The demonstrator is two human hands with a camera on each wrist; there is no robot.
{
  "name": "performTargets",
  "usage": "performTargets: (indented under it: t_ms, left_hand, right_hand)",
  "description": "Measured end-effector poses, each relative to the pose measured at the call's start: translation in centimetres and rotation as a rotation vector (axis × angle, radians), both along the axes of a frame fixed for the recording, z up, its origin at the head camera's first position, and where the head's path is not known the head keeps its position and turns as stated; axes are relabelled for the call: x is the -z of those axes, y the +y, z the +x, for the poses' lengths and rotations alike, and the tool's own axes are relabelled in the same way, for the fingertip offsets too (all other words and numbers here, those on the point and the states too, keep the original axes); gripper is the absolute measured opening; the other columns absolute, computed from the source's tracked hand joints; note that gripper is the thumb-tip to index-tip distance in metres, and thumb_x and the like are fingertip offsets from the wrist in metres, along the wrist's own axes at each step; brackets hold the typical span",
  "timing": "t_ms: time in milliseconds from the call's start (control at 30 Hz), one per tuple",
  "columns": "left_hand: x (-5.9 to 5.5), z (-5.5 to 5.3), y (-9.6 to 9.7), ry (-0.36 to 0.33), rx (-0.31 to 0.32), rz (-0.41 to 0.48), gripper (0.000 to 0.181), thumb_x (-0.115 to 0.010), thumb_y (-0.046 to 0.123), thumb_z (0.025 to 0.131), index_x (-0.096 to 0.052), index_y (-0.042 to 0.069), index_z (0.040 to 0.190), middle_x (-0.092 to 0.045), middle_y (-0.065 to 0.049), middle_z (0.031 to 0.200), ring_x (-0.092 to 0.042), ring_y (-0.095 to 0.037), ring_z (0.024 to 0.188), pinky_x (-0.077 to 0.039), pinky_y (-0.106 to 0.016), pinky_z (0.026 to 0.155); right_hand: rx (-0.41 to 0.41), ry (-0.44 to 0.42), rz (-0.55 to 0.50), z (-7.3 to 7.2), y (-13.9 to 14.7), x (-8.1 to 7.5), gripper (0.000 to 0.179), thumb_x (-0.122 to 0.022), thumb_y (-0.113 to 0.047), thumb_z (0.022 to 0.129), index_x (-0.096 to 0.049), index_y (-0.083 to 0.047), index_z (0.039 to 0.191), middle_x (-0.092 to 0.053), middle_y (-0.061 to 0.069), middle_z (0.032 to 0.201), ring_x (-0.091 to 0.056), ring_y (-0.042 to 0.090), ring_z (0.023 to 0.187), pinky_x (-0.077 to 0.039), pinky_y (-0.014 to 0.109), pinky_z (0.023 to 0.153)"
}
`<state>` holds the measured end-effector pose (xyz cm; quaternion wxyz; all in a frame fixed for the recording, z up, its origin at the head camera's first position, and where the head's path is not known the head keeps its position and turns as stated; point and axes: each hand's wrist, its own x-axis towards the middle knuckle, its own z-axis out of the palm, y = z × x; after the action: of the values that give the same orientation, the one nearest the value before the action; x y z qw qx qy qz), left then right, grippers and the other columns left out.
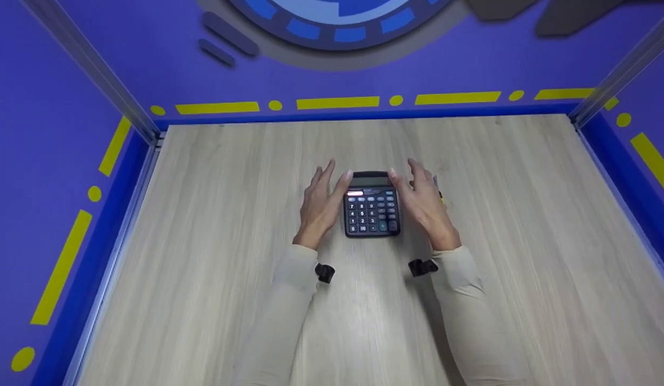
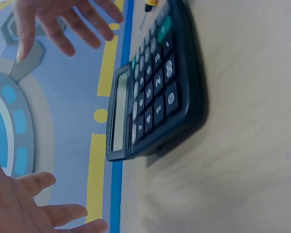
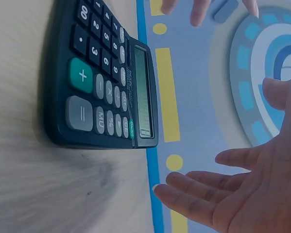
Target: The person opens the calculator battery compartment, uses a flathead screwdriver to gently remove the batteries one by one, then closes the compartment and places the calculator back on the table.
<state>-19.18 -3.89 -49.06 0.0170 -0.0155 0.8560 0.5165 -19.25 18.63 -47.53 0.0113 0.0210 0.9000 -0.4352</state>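
Calculator point(image 1: 371, 209), dark-cased, is set down around the middle of the wood-grained worktop point(image 1: 230, 214), and from the head view it is flanked on both sides! Along its left side the left hand point(image 1: 317, 209) is held, fingers point(image 1: 327, 170) straight and loosely spread; along its right side, almost mirrored, the right hand point(image 1: 426, 209) is held with fingers extended too. From above, the thumb tips are seen at the two ends of the display point(image 1: 368, 181). Beside the right hand, what looks like a screwdriver point(image 1: 442, 200) is mostly hidden, only a scrap of black and yellow being shown. Pale sleeves point(image 1: 463, 279) are worn on both arms, and the worktop is backed by a purple-blue wall panel point(image 1: 149, 64) marked with yellow dashes and dots.

Over to the left wrist view: the calculator is seen at a slant, with both hands clear of its casing and the fingers of each splayed with gaps between. Beyond it, a yellow-and-black handle and thin shaft are glimpsed at the top edge.

And from the right wrist, the green plus key point(image 3: 80, 75) and grey equals key point(image 3: 79, 113) are shown large! The right hand is held apart from the case, thumb well away from the outstretched fingers; the left hand's fingertips are just caught at the top.
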Motion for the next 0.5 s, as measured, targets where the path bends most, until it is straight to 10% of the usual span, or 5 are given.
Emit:
performTargets:
  t_ms: [500]
  left_hand:
    - [0.8, 0.0, 0.4, -0.119, -0.057, 0.197, 0.079, -0.043, 0.064, 0.104, -0.034, 0.019, 0.168, -0.032, -0.013, 0.171, -0.028, -0.037, 0.157, -0.024, -0.060, 0.125]
  right_hand:
    - [0.089, -0.129, -0.068, 0.1, -0.2, 1.9, 0.096, -0.043, -0.074, 0.103, -0.024, -0.008, 0.169, -0.042, 0.027, 0.161, -0.044, 0.043, 0.146, -0.037, 0.057, 0.120]
